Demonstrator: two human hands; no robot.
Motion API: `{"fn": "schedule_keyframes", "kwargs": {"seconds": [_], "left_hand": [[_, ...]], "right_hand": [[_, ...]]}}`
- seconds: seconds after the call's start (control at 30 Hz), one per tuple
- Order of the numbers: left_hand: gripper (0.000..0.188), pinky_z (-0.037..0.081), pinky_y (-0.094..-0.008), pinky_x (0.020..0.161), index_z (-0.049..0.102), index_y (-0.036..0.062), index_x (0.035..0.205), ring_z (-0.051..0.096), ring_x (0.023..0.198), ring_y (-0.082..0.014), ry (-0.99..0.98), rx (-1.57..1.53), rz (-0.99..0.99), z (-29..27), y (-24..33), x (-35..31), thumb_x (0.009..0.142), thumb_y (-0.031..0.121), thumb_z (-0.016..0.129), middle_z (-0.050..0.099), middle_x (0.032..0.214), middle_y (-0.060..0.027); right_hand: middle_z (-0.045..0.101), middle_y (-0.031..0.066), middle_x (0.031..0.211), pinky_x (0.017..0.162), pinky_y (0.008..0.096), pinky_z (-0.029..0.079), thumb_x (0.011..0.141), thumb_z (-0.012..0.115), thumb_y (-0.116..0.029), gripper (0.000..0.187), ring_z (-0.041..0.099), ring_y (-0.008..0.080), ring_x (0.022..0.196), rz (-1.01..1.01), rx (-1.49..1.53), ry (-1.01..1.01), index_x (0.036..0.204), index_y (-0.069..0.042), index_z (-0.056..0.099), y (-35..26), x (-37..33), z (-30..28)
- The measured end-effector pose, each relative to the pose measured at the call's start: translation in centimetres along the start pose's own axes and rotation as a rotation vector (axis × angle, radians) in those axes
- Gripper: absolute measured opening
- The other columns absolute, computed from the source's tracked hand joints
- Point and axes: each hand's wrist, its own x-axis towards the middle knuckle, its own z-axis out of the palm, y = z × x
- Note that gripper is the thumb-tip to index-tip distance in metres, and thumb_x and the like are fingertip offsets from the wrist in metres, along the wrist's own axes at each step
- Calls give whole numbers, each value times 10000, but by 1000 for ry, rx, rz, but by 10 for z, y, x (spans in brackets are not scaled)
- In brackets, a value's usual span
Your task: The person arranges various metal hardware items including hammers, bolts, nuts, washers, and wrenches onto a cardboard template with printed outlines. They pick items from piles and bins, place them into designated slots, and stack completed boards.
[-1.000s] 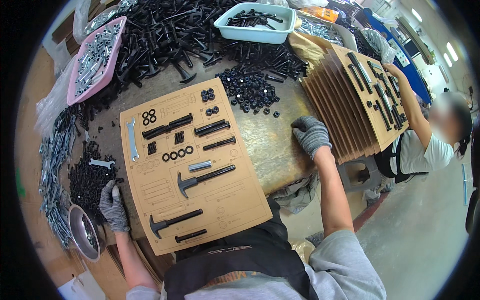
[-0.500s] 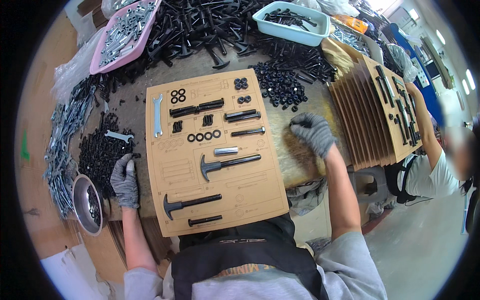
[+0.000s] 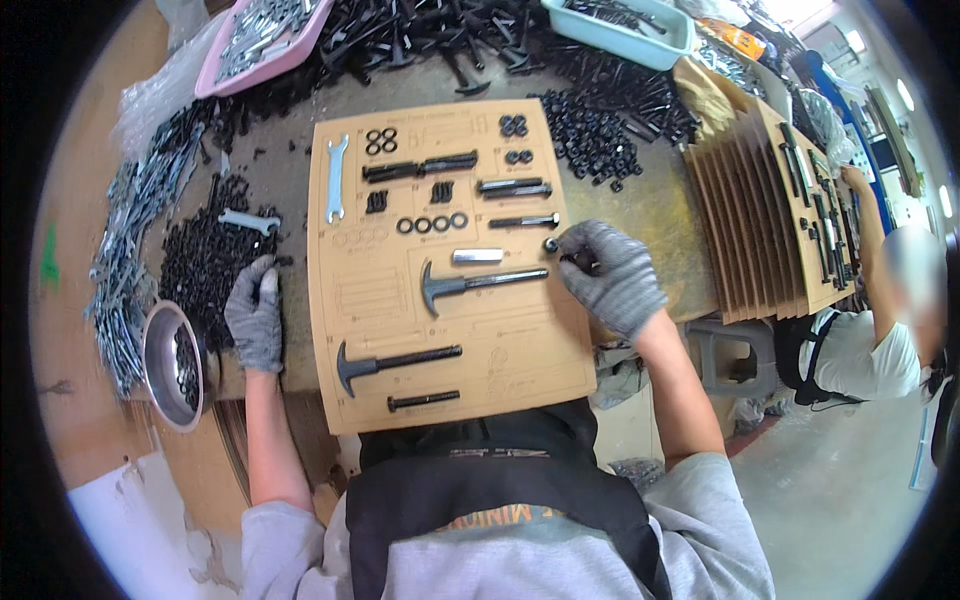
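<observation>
A brown cardboard sheet (image 3: 385, 300) printed with outlines lies before me, hardware placed on it. On it are an open-end wrench (image 3: 336, 180), black washers (image 3: 431, 224), bolts, nuts, a silver sleeve (image 3: 478, 256) and two black T-shaped bolts (image 3: 488, 284). My right hand (image 3: 612, 280), in a grey glove, has its fingers closed at the sheet's right edge. A small black nut (image 3: 551, 245) shows at its fingertips. Left of the sheet, my gloved left hand (image 3: 256, 318) is closed beside a pile of small black screws (image 3: 205, 265); whatever its fingers hold is hidden.
Loose nuts (image 3: 590, 135) heap beyond the sheet. A pink tray (image 3: 210, 88) and a pale blue tray (image 3: 620, 48) stand at the back. Wrenches (image 3: 130, 260) and a metal bowl (image 3: 150, 370) lie left. Loaded cardboard sheets (image 3: 735, 230) stand at right, near another person's arm (image 3: 872, 215).
My right hand has moved from the bare table to the sheet's right edge, and a nut now shows at its fingertips. My left hand stays beside the screws. The whole view has shifted slightly.
</observation>
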Motion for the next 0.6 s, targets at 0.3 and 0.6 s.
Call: {"fn": "schedule_keyframes", "kwargs": {"seconds": [0.3,0.6], "left_hand": [[227,451,-295,916,653,10,1085,610,965,-165,-43,4,70,4,-10,3,909,138,590,676,1032,-80],[213,457,-297,886,656,22,1078,611,948,-159,-19,16,90,7,-15,6,901,123,596,678,1015,-71]], "right_hand": [[612,145,858,669,403,514,849,596,-181,178,622,331,789,-298,-131,-226,971,-52,597,-32,-51,32],[653,161,1072,889,378,472,778,695,-233,330,613,320,1005,253,-616,246,1062,-68,664,156,78,-77]]}}
